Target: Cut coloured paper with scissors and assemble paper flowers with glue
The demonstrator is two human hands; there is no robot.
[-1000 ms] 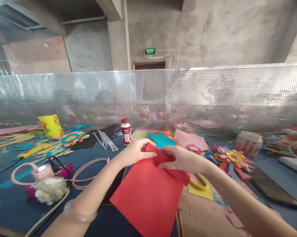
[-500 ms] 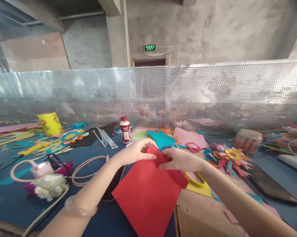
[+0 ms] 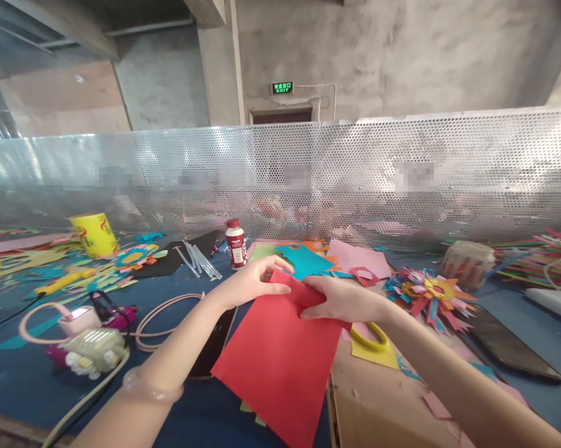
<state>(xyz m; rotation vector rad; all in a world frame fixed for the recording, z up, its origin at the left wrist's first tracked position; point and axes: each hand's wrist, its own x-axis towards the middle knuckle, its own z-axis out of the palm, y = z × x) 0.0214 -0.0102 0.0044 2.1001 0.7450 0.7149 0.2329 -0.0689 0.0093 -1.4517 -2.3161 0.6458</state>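
A sheet of red paper [image 3: 280, 361] is held in front of me, its top edge folded over toward me in a strip. My left hand [image 3: 257, 281] pinches the upper left corner, thumb on the near face and fingers behind. On the right part of the folded strip, my right hand [image 3: 334, 297] grips the paper with its thumb in front; its other fingers are partly hidden. Behind the sheet's left side lies a dark phone [image 3: 217, 342]. Yellow-handled scissors [image 3: 371, 339] rest to the right of the sheet, their blades out of sight.
A red-capped bottle [image 3: 236, 246] stands behind my left hand. Blue paper [image 3: 306, 260] and pink paper [image 3: 359, 260] lie beyond the hands. To the right are a paper flower [image 3: 432, 292] and a black phone-like slab [image 3: 514, 345]. Left are a charger [image 3: 79, 320] and a yellow tape roll [image 3: 94, 235].
The folded strip along the top of the red paper has been pressed flatter, and its right end now sits behind my right hand. Both hands have shifted only slightly.
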